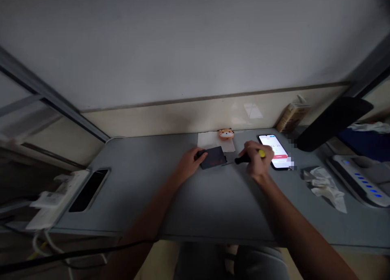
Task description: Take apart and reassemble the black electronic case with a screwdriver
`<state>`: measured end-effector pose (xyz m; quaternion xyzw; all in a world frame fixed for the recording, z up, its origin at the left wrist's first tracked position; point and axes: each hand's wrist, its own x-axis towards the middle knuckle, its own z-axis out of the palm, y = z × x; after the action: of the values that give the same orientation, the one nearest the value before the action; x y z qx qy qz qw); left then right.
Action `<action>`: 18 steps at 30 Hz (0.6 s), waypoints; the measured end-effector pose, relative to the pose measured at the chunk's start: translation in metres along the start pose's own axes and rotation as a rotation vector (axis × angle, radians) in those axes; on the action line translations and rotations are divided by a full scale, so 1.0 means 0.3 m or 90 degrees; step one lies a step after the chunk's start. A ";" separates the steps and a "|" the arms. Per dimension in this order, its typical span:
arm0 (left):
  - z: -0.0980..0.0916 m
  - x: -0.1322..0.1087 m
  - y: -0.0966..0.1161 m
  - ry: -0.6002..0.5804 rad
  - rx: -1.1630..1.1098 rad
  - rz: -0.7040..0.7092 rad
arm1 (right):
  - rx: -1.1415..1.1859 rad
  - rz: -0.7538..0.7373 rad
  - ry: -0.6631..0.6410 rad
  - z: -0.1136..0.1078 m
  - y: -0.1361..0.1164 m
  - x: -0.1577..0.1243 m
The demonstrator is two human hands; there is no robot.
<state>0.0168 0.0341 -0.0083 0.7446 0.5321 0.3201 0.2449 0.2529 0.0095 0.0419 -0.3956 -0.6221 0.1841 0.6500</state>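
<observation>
The fingers of the left hand [191,161] are gripping the left end of a flat dark box [212,157], the thumb lying over its upper face, while the fingers of the right hand [258,158] are curling tightly around the black-and-yellow handle of a screwdriver [241,159]. The box is resting at the centre of the frame, and the thin shaft is pointing left toward its lower right corner; whether the tip is touching, I cannot tell. As for progress, the box is appearing whole, with no part lying visibly loose beside it, so the tool work is probably only starting, and most of it is seemingly remaining; finer details are hiding in the dimness. Just above the box, a white paper sheet [210,139] is lying under an orange animal-face figure [226,134]. Right of centre, a lit phone [278,151] is showing its screen, and farther right crumpled tissue [326,186] is lying on the grey counter [137,178]. At lower left, a dark-screened phone [89,191] is resting near the counter's edge.
</observation>
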 end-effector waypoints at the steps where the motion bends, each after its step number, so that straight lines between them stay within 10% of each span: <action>1: -0.003 0.001 -0.002 -0.004 0.015 0.002 | -0.028 -0.034 -0.062 0.010 -0.006 -0.010; 5: -0.010 0.001 -0.007 -0.002 0.032 0.019 | -0.132 -0.112 -0.168 0.034 -0.003 -0.024; 18: -0.033 0.031 -0.004 0.148 -0.206 -0.219 | -0.157 -0.025 -0.130 0.051 0.040 -0.037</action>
<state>0.0109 0.0437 -0.0005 0.5524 0.6177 0.4380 0.3485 0.2395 0.0132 0.0244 -0.4391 -0.7107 0.1331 0.5333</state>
